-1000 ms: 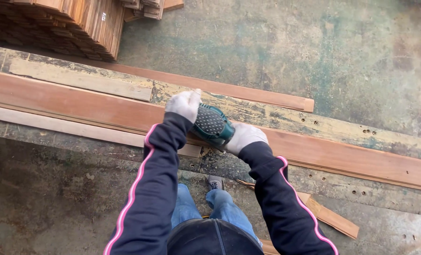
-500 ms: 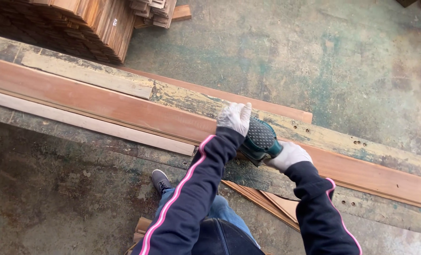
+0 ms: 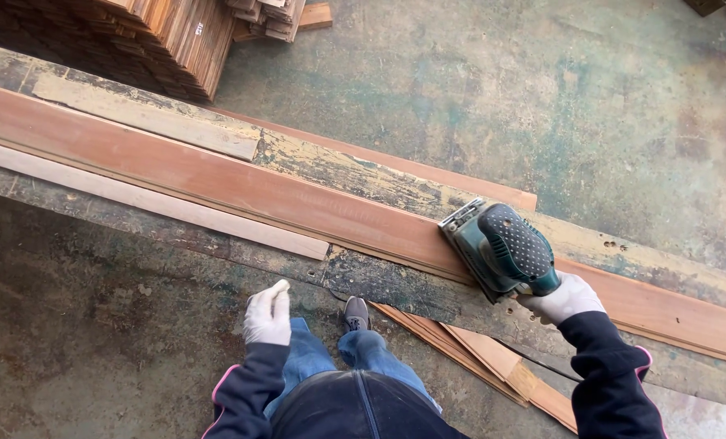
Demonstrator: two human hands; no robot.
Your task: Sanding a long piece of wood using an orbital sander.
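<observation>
Sander (image 3: 505, 246), teal, dotted grip: flat on long reddish plank (image 3: 241, 189) atop table (image 3: 379, 284). Right hand (image 3: 564, 297), gloved, fingers clasped on its rear end. Left hand (image 3: 268, 313), gloved, fingers loosely curled, empty, well apart below table edge.

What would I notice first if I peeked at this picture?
Probably the teal electric sander with the dotted black grip, sitting on the long reddish wooden plank that runs across the middle. The white-gloved right hand holds its rear, while the gloved left hand hangs free below the worn bench.
</observation>
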